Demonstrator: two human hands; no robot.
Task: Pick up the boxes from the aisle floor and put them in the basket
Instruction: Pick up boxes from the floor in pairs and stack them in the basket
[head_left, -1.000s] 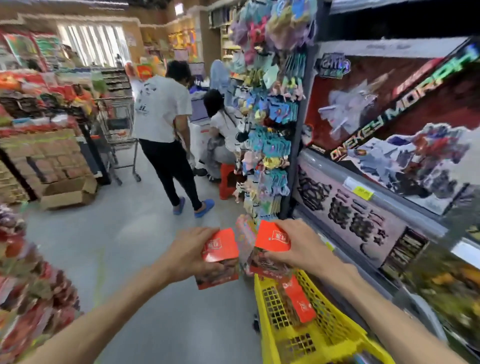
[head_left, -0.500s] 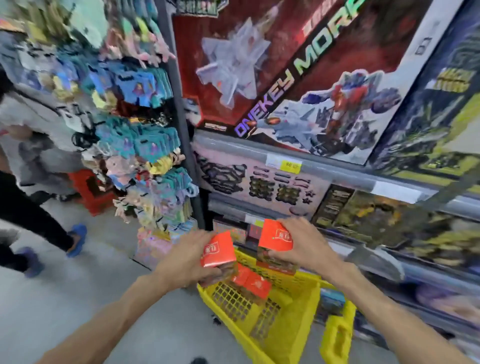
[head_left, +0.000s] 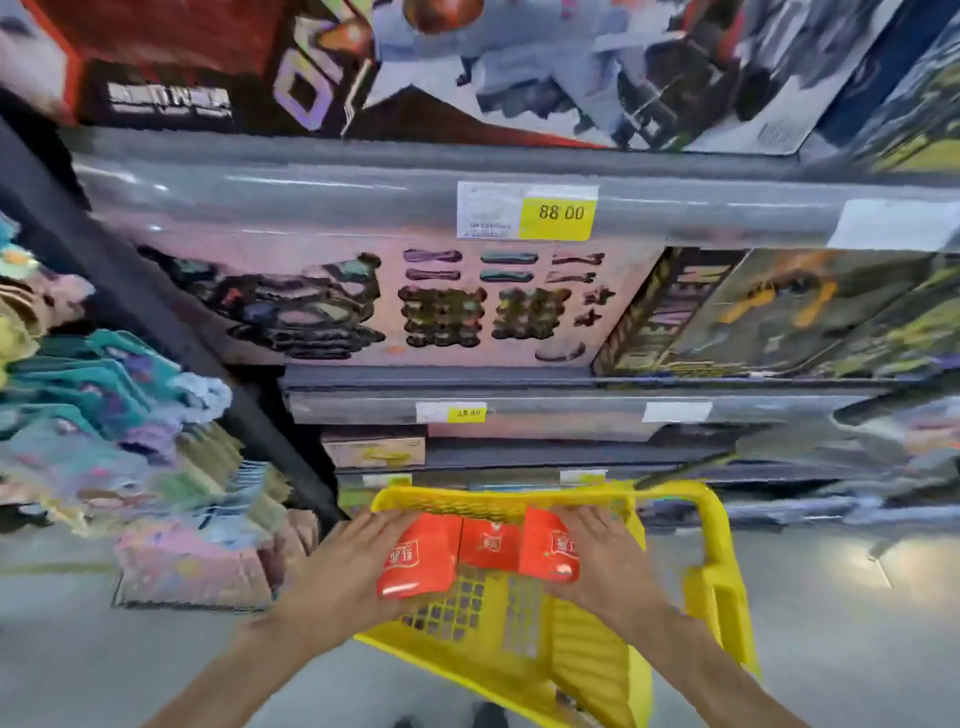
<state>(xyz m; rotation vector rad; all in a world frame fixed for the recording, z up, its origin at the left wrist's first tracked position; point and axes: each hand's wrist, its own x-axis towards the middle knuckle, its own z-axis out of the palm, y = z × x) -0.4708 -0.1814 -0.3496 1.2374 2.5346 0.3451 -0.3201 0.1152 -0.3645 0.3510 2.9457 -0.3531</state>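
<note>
Grey shop shelves (head_left: 395, 202) full of big picture boxes of toys fill the wall ahead, and a yellow price tag (head_left: 558, 218) on the shelf edge reads 88.00. On the left hang bunches of small blue and pink toys (head_left: 104, 415). Below is a grey floor (head_left: 857, 623). A yellow plastic basket with a grid of holes (head_left: 519, 639) sits on the floor just in front of the shelves. The left hand (head_left: 353, 566) grips a shiny orange-red box (head_left: 421, 558) over the basket. The right hand (head_left: 605, 561) grips another orange-red box (head_left: 548, 545) beside it. A third orange-red box (head_left: 488, 543) shows between the two, inside the basket. The three boxes sit close together in a row.
</note>
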